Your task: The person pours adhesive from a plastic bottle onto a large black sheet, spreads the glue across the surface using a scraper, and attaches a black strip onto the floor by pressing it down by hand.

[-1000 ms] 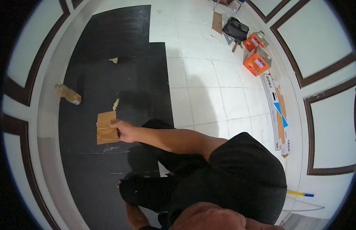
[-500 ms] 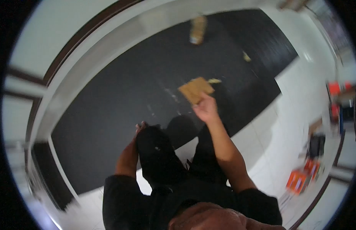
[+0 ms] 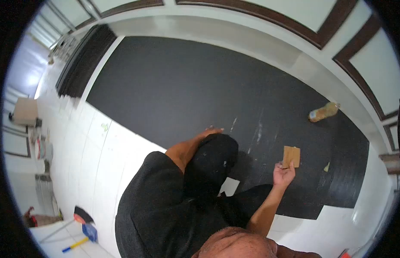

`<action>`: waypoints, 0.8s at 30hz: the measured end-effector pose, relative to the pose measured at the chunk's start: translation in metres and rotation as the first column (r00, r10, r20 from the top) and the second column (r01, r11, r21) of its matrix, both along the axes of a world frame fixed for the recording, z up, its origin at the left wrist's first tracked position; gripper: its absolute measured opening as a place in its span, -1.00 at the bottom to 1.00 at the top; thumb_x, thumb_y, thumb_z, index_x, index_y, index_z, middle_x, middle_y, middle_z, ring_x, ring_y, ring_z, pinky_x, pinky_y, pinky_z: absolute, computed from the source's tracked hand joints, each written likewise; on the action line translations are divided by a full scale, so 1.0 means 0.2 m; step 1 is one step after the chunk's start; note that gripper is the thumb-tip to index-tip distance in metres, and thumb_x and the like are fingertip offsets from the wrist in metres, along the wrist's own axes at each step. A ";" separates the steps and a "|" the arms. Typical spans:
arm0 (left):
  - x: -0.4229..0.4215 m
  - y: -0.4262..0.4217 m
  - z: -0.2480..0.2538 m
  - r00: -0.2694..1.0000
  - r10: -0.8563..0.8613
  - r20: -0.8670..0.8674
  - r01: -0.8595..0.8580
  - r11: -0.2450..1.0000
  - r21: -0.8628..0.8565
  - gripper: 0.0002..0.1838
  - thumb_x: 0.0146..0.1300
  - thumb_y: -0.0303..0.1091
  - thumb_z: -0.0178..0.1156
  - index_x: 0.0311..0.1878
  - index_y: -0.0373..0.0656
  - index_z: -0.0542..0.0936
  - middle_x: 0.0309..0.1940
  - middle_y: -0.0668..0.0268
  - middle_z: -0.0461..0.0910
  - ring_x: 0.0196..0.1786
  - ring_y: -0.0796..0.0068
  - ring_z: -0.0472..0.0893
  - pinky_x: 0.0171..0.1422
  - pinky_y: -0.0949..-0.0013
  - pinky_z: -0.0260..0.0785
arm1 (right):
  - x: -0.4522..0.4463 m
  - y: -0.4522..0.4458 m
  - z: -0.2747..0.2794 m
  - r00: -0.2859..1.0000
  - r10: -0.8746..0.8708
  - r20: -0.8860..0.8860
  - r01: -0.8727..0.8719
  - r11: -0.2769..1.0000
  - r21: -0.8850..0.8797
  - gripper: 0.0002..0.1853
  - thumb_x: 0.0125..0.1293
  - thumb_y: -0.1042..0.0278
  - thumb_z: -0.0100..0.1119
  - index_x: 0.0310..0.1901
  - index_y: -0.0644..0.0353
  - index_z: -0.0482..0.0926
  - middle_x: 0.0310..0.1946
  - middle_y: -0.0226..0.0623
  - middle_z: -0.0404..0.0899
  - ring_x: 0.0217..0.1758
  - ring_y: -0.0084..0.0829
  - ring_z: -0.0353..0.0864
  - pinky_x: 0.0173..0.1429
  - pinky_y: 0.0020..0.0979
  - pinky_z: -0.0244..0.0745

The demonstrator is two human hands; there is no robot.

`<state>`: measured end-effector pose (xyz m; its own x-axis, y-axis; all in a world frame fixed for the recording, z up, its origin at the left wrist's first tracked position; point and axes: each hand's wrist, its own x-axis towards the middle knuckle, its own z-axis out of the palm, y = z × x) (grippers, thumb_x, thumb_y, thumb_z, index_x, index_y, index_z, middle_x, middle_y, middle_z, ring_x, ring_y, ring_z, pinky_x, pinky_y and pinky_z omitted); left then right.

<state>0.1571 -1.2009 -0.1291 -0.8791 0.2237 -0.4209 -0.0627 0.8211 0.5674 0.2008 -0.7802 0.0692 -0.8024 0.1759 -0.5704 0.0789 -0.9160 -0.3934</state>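
Note:
In my right hand is a flat brown piece of cardboard, pinched at its lower edge above the black floor covering. My left hand rests on the black surface just beyond my knee, partly hidden by it, with its visible fingers spread. Right of the cardboard lies a small yellowish blob. A bottle of yellowish-brown contents lies on its side near the wall. Whitish smears mark the black surface between my two hands.
A stack of dark sheets lies at the upper left. On the white tiles at the lower left are a blue dustpan and a brush. A cardboard box stands at the far left. A panelled wall borders the black covering.
The view has swung left, bringing the stacked sheets and dustpan into sight and the orange cans mostly out. My right hand still holds the cardboard, and my left hand now shows beyond the knee.

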 end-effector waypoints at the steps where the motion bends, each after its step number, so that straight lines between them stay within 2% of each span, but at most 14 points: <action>1: -0.01 -0.03 -0.04 0.986 -0.147 -0.085 0.151 0.987 0.047 -0.46 0.43 0.09 0.08 0.37 0.09 0.51 0.37 -0.04 0.42 0.42 -0.21 0.32 0.53 -0.16 0.10 | 0.01 0.00 -0.01 1.000 0.029 0.011 -0.029 1.000 -0.004 -0.69 0.48 0.20 0.07 0.13 0.16 0.49 -0.16 -0.26 0.57 -0.32 -0.34 0.47 -0.34 -0.34 0.29; 2: 0.01 -0.07 -0.11 0.941 -0.286 -0.181 0.304 0.949 0.082 -0.50 0.45 0.05 0.07 0.30 0.00 0.59 0.27 -0.09 0.51 0.30 -0.17 0.49 0.46 -0.08 0.27 | 0.01 0.01 -0.02 1.000 0.016 -0.008 -0.016 1.000 0.009 -0.69 0.48 0.19 0.07 0.13 0.16 0.49 -0.17 -0.26 0.57 -0.31 -0.34 0.47 -0.33 -0.34 0.30; 4: 0.11 -0.14 -0.15 0.983 -0.165 -0.077 0.173 0.978 0.113 -0.53 0.45 0.03 0.08 0.22 -0.06 0.62 0.18 -0.07 0.55 0.20 -0.09 0.52 0.35 -0.03 0.32 | 0.00 0.02 -0.03 0.999 0.001 -0.053 -0.003 0.999 -0.042 -0.68 0.49 0.20 0.08 0.14 0.17 0.49 -0.19 -0.27 0.56 -0.32 -0.35 0.45 -0.31 -0.33 0.31; 7: 0.30 -0.16 0.38 0.733 0.465 0.497 -0.581 0.808 0.101 -0.58 0.42 -0.05 0.11 0.00 -0.23 0.69 -0.10 0.01 0.66 -0.11 0.15 0.61 0.01 0.13 0.48 | -0.03 0.08 -0.09 0.984 0.012 -0.175 -0.023 0.998 -0.061 -0.59 0.45 0.11 0.10 0.18 0.19 0.46 -0.15 -0.19 0.51 -0.22 -0.29 0.44 -0.24 -0.30 0.35; 9: 0.51 -0.41 0.03 0.995 0.064 0.077 -0.072 0.992 0.104 -0.56 0.37 -0.02 0.19 -0.06 -0.27 0.68 -0.18 0.08 0.67 -0.14 0.25 0.62 -0.09 0.18 0.46 | -0.04 0.06 -0.09 0.976 0.025 -0.216 -0.056 0.988 -0.142 -0.57 0.44 0.09 0.12 0.19 0.20 0.45 -0.15 -0.21 0.51 -0.20 -0.30 0.43 -0.22 -0.30 0.35; 10: 0.64 -0.47 -0.01 0.775 0.458 0.436 -0.537 0.840 0.072 -0.56 0.37 -0.01 0.20 -0.07 -0.27 0.68 -0.20 0.10 0.68 -0.18 0.27 0.61 -0.10 0.19 0.43 | 0.00 0.08 -0.07 0.968 0.012 -0.251 -0.070 0.972 -0.223 -0.55 0.43 0.07 0.14 0.19 0.20 0.45 -0.15 -0.22 0.51 -0.19 -0.31 0.42 -0.19 -0.29 0.35; 11: 0.83 -0.61 -0.23 0.782 0.449 0.433 -0.589 0.760 0.275 -0.56 0.39 0.00 0.17 -0.07 -0.26 0.68 -0.21 0.08 0.69 -0.20 0.27 0.59 -0.09 0.20 0.42 | 0.00 0.02 0.03 0.994 -0.083 -0.070 0.076 0.992 -0.103 -0.54 0.42 0.07 0.18 0.19 0.20 0.47 -0.14 -0.21 0.49 -0.20 -0.32 0.41 -0.15 -0.28 0.35; 12: 0.95 -0.64 -0.08 0.707 0.528 0.471 -0.689 0.665 0.289 -0.57 0.39 -0.01 0.16 -0.11 -0.26 0.69 -0.26 0.11 0.69 -0.25 0.28 0.57 -0.09 0.20 0.43 | 0.03 0.04 -0.03 0.983 -0.086 -0.160 0.077 0.995 -0.058 -0.55 0.44 0.07 0.16 0.20 0.20 0.47 -0.13 -0.20 0.49 -0.21 -0.31 0.40 -0.13 -0.26 0.36; 13: 1.03 -0.64 0.18 0.794 0.481 0.373 -0.604 0.696 0.388 -0.60 0.40 -0.05 0.16 -0.13 -0.25 0.70 -0.26 0.07 0.70 -0.19 0.19 0.63 -0.05 0.15 0.44 | 0.06 0.09 -0.11 0.958 -0.091 -0.272 0.036 0.979 -0.201 -0.56 0.45 0.07 0.15 0.19 0.19 0.47 -0.13 -0.21 0.50 -0.21 -0.32 0.41 -0.15 -0.26 0.36; 14: 1.10 -0.84 -0.02 0.892 0.246 0.380 -0.231 0.969 -0.084 -0.62 0.38 -0.05 0.17 -0.11 -0.21 0.70 -0.18 0.01 0.70 -0.08 0.10 0.67 -0.01 0.12 0.46 | 0.06 0.02 -0.02 0.962 -0.114 -0.249 0.056 0.972 -0.229 -0.59 0.47 0.07 0.12 0.18 0.17 0.48 -0.13 -0.22 0.52 -0.22 -0.31 0.42 -0.18 -0.28 0.35; 17: 1.57 -1.14 -0.37 0.801 0.404 0.441 -0.544 0.799 0.257 -0.66 0.29 -0.07 0.21 0.00 -0.07 0.66 -0.16 0.12 0.65 -0.12 0.20 0.61 -0.04 0.05 0.43 | 0.18 0.02 0.08 0.937 -0.255 -0.240 0.221 0.962 -0.158 -0.64 0.51 0.09 0.06 0.15 0.16 0.49 -0.13 -0.22 0.53 -0.23 -0.29 0.45 -0.27 -0.28 0.35; 19: 1.66 -1.09 -0.10 0.590 0.468 0.659 -0.682 0.725 0.095 -0.65 0.34 -0.04 0.19 0.07 0.02 0.62 -0.12 0.27 0.62 -0.03 0.23 0.56 0.01 0.05 0.38 | 0.31 0.12 0.07 0.932 -0.253 -0.259 0.229 0.966 -0.123 -0.65 0.51 0.10 0.06 0.14 0.16 0.50 -0.14 -0.24 0.54 -0.24 -0.30 0.47 -0.27 -0.27 0.36; 21: 1.72 -1.08 0.03 0.201 0.572 0.795 -0.874 0.471 -0.118 -0.65 0.40 -0.01 0.14 0.14 0.08 0.58 -0.02 0.38 0.60 0.05 0.24 0.53 0.05 0.04 0.33 | 0.48 0.16 -0.03 0.926 -0.316 -0.206 0.290 0.946 -0.148 -0.67 0.50 0.10 0.07 0.13 0.13 0.50 -0.16 -0.25 0.54 -0.25 -0.29 0.47 -0.25 -0.26 0.38; 24: 1.68 -1.11 0.12 0.459 0.447 0.768 -0.769 0.633 0.091 -0.59 0.40 -0.02 0.15 0.22 0.06 0.54 0.08 0.32 0.59 0.14 0.21 0.52 0.15 -0.01 0.32 | 0.73 0.19 -0.19 0.868 -0.486 0.100 0.490 0.872 -0.012 -0.68 0.46 0.09 0.10 0.11 0.05 0.49 -0.20 -0.28 0.52 -0.25 -0.29 0.47 -0.24 -0.26 0.40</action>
